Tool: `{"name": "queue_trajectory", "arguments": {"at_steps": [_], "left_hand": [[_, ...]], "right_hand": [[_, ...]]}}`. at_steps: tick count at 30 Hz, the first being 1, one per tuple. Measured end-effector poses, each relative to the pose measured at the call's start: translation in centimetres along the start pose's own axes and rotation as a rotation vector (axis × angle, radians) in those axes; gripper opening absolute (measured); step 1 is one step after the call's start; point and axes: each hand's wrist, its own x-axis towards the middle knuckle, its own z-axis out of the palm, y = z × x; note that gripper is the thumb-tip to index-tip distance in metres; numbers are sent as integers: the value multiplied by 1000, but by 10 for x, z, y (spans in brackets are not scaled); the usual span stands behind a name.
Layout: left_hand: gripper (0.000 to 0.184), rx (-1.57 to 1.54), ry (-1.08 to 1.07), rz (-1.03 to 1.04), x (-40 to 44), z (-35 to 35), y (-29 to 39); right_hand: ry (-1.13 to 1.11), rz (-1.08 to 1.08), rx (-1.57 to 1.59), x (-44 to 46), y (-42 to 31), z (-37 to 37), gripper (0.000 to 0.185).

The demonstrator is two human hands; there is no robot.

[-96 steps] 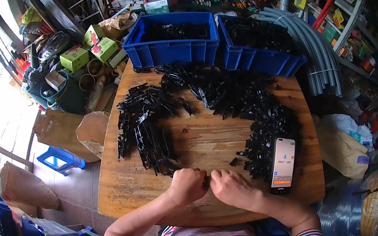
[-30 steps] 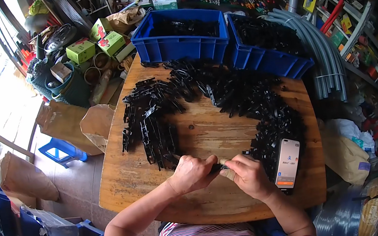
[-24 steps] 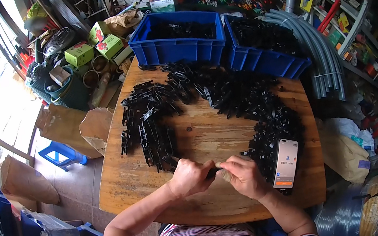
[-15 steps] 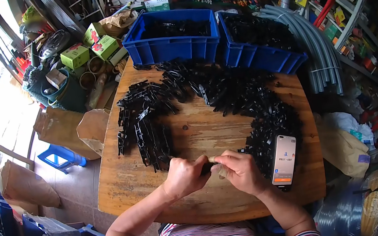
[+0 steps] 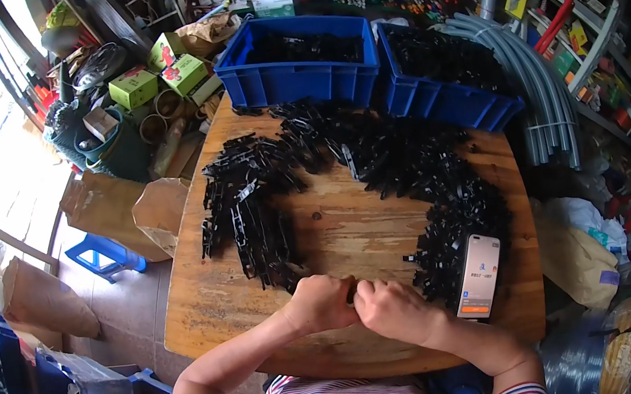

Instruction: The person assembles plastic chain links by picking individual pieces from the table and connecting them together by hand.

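Observation:
Near the front of the wooden table (image 5: 346, 233), my left hand (image 5: 321, 303) is closed around a small black plastic piece (image 5: 352, 288), most of it hidden by the fingers. My right hand (image 5: 393, 312) presses against it from the other side, fingers curled in; what they grip is covered. Beyond both hands, black plastic parts form an arc: linked strips (image 5: 256, 235) on the left and a dense pile (image 5: 448, 201) on the right. A lit phone (image 5: 480, 274) leans on the pile's near right end.
Two blue crates, one at the back (image 5: 298, 84) and one at back right (image 5: 449, 103), hold more black parts. Grey pipes (image 5: 540, 79) stand beside the table. To the left are a blue stool (image 5: 106, 256), paper sacks (image 5: 116, 212) and green boxes (image 5: 184, 73).
My right hand has turned over into a curled grip and moved down closer to my left hand. The view has shifted slightly; the piles look the same.

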Motion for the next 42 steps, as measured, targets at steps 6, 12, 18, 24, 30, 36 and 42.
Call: {"name": "queue_trajectory", "arguments": {"at_steps": [6,12,18,24,30,36,42], "left_hand": [[27,-981,275,-75,36,-76,-35],[72,189,1049,114,187,-240,-81],[37,850,247,-154,157,-94,-100],[27,534,586,228,130,-48,-112],[26,-337,375,312,42,-18,-30],[28,-51,620,258,18,0,-18],[33,-11,636,246,17,4,-21]], "right_hand": [[120,473,99,-26,48,-10,9],[-29,507,71,-46,60,31,20],[153,507,154,-41,58,24,17],[389,465,450,-35,53,26,16],[485,691,1315,-21,33,-4,16],[680,525,1056,0,17,0,15],[635,548,946,0,13,1,14]]}}
